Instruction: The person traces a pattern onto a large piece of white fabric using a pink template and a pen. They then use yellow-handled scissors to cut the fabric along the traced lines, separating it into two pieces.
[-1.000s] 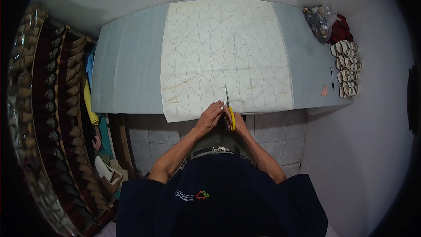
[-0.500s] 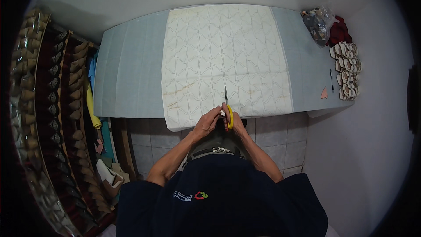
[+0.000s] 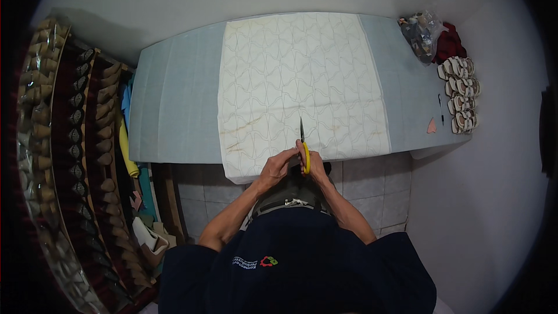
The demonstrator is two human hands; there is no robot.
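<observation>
A large white sheet covered with repeated curved outlines lies across the table, and its near edge hangs over the front. At that edge, my right hand grips a pair of scissors by the yellow handles. The dark blades point away from me over the sheet and look closed together. Right beside the handles is my left hand, its fingers bent and the fingertips pressed together. Whatever those fingertips pinch is too small to make out. Brown stains mark the sheet to the left of the blades.
A pale blue-grey cover spreads over the table. Several white sandals, a pen, a pink cut piece and a plastic bag sit at the right end. A shelf of shoe forms stands on the left.
The whole view has shifted slightly downward. A small white bit seen at my left fingertips before no longer shows, and that hand sits a little lower beside the scissors.
</observation>
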